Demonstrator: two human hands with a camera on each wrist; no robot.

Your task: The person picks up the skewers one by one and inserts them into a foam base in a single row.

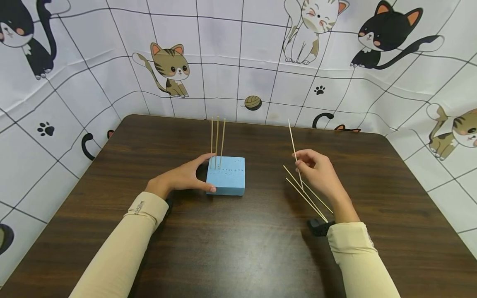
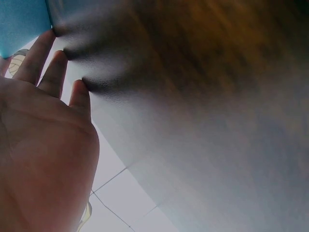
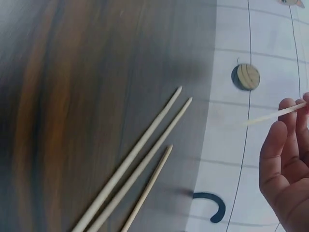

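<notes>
1. Now, from the left edge round past twelve o'clock to the right edge, a white cloth (image 1: 220, 39) printed with cats and grid lines hangs behind a dark brown table (image 1: 257, 248).
2. A pale yellow sleeve (image 1: 115, 248) comes in from seven o'clock and leads to the left hand (image 1: 184, 177). Its thumb and forefinger are spread wide and hold the block's left side, the thumb at the seven o'clock corner, the forefinger at eleven. Three more fingers show nearly straight in the left wrist view, their tips down by the tabletop.
3. The light blue block (image 1: 231, 182) lies flat on the table, just off the head view's centre towards seven o'clock, with small dark holes in its top.
4. Three upright sticks (image 1: 217, 140), thin and wooden, stand in the block's top towards ten o'clock; the rightmost leans to one o'clock.
5. Three loose sticks (image 3: 128, 159) lie on the table at four o'clock from the block, well apart from it, pointing to about ten.
6. The right hand (image 1: 318, 169), at three o'clock from the block, pinches another stick (image 1: 292, 138) between thumb and bent fingers. Its upper end tilts to eleven o'clock; whether the lower end touches the loose sticks, I cannot tell.
</notes>
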